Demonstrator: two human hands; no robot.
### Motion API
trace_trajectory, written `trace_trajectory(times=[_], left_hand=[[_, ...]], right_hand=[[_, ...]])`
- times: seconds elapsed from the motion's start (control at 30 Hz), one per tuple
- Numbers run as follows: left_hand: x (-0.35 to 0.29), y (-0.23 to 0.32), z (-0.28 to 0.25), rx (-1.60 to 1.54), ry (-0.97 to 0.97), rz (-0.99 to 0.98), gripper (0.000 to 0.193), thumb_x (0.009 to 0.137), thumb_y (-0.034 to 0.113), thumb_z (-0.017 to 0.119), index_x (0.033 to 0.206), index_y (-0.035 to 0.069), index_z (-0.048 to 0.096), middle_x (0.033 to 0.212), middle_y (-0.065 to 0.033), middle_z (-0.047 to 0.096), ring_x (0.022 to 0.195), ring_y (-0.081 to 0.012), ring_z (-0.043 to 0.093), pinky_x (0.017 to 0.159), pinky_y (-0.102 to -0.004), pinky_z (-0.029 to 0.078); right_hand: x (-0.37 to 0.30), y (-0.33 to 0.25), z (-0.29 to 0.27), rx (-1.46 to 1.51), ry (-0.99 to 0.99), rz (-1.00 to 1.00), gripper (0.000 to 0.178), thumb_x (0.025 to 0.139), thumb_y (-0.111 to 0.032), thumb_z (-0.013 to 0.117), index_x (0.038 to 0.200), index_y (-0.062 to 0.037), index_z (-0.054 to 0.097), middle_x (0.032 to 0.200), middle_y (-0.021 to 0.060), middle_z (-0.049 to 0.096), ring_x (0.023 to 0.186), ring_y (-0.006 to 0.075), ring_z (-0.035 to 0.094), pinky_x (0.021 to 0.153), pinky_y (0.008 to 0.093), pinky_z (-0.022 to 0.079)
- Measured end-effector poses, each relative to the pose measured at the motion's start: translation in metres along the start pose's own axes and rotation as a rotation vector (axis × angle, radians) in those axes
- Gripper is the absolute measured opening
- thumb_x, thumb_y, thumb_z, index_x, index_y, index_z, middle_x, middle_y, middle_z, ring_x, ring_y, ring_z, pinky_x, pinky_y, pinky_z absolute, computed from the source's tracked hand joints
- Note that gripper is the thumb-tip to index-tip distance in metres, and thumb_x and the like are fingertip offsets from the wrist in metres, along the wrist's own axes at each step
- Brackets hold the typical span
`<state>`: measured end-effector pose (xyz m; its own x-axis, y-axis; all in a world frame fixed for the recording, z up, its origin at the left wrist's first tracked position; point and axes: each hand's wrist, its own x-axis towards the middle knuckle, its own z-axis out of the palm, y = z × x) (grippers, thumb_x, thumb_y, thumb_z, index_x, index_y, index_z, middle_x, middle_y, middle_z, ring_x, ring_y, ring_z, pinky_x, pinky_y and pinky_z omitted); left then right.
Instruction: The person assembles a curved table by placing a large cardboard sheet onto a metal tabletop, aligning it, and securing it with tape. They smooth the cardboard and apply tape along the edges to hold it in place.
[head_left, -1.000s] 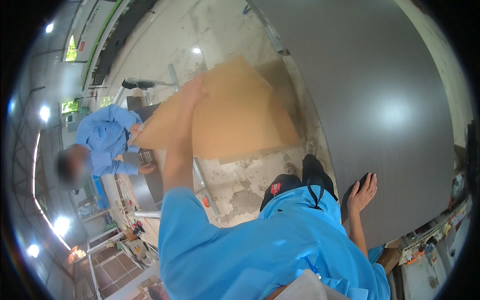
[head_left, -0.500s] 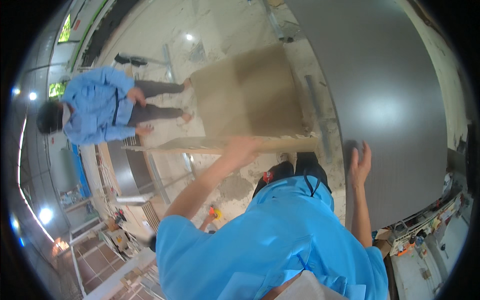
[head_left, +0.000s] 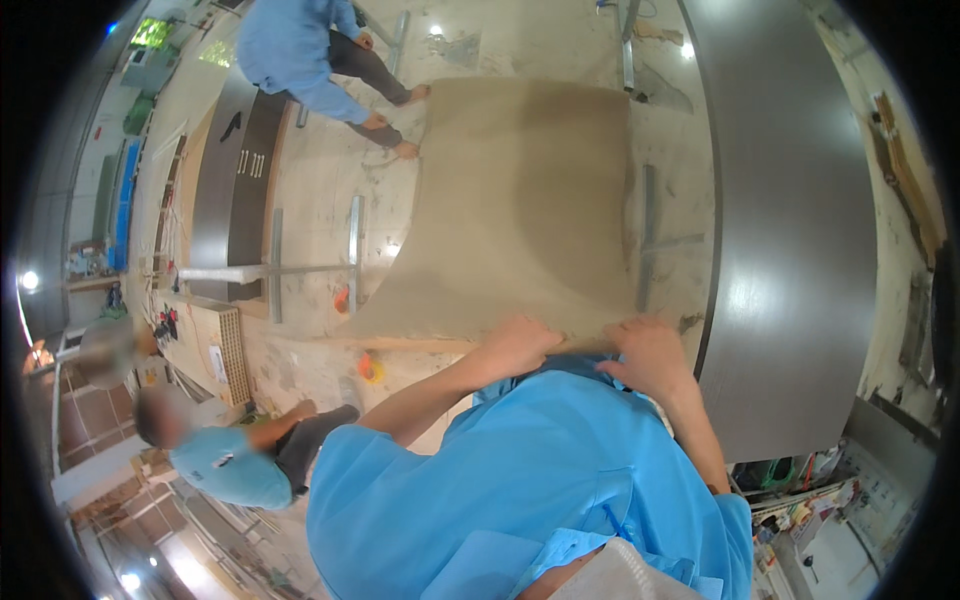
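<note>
A large brown cardboard-like sheet [head_left: 510,190] stretches ahead of me, its near edge at my waist. Over that edge curl the fingers of my left hand [head_left: 523,342], closed on it. My right hand [head_left: 650,358] grips the same edge a short way to the right. Both thumbs are on my side, partly hidden. To the right of the sheet lies a long dark grey panel [head_left: 790,240], which neither hand touches.
At the far left a co-worker in blue [head_left: 300,60] bends beside the sheet. Another person [head_left: 235,465] sits low at the near left. Metal bars [head_left: 648,235] lie alongside the sheet. A dark panel [head_left: 225,190] stands at left, and an orange tool [head_left: 368,367] rests on the floor.
My right hand has come from beside the dark grey panel onto the sheet's near edge. The sheet now spreads out wide before me. The co-worker has bent down; my view has turned.
</note>
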<state>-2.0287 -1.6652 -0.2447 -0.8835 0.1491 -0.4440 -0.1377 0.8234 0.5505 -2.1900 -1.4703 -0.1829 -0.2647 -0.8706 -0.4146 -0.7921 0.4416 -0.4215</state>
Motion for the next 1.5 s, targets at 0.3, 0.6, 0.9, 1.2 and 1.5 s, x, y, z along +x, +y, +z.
trace_trajectory(times=[0.3,0.6,0.9,1.2,1.5], left_hand=[[-0.078,0.061,0.064,-0.120,0.293,-0.211,0.025,0.084,0.018,0.069,0.107,0.008,0.068,0.102,-0.0117,0.071,0.095,-0.0351,0.067,0.080,-0.0473,0.052],[-0.258,0.065,0.150,-0.324,1.397,-0.773,0.039,0.090,0.036,0.071,0.108,0.002,0.067,0.102,-0.0114,0.071,0.098,-0.0223,0.067,0.081,-0.0380,0.051],[-0.289,0.095,0.249,-1.860,0.935,-0.534,0.068,0.098,0.057,0.058,0.132,-0.002,0.055,0.120,-0.0176,0.067,0.102,-0.0219,0.069,0.089,-0.0371,0.056],[-0.414,0.061,0.302,-1.827,1.091,-0.511,0.030,0.098,0.018,0.055,0.122,0.000,0.063,0.118,-0.0135,0.068,0.115,-0.0249,0.064,0.095,-0.0431,0.054],[-0.493,0.075,0.304,-1.604,0.894,-0.647,0.035,0.097,0.033,0.061,0.112,0.002,0.067,0.096,-0.0113,0.073,0.080,-0.0241,0.071,0.066,-0.0351,0.054]], right_hand=[[-0.037,-0.054,0.087,-0.146,0.013,-0.230,0.011,0.087,-0.019,0.066,0.087,-0.0087,0.067,0.082,0.0093,0.070,0.081,0.0296,0.071,0.067,0.0435,0.055],[-0.105,-0.098,0.169,-0.094,0.201,-0.375,0.008,0.086,-0.015,0.063,0.083,-0.0079,0.064,0.081,0.0100,0.067,0.081,0.0297,0.069,0.069,0.0438,0.055],[-0.151,-0.150,0.185,-0.206,0.184,-0.480,0.010,0.085,-0.018,0.063,0.082,-0.0081,0.062,0.081,0.0115,0.065,0.082,0.0329,0.066,0.068,0.0456,0.053],[-0.213,-0.257,0.250,-0.184,0.058,-0.551,0.014,0.077,-0.011,0.064,0.091,-0.0106,0.067,0.086,0.0063,0.068,0.089,0.0268,0.068,0.073,0.0407,0.056],[-0.270,-0.314,0.295,-0.024,0.201,-0.472,0.004,0.081,-0.013,0.062,0.083,-0.0101,0.064,0.079,0.0057,0.064,0.081,0.0275,0.065,0.066,0.0424,0.053]])
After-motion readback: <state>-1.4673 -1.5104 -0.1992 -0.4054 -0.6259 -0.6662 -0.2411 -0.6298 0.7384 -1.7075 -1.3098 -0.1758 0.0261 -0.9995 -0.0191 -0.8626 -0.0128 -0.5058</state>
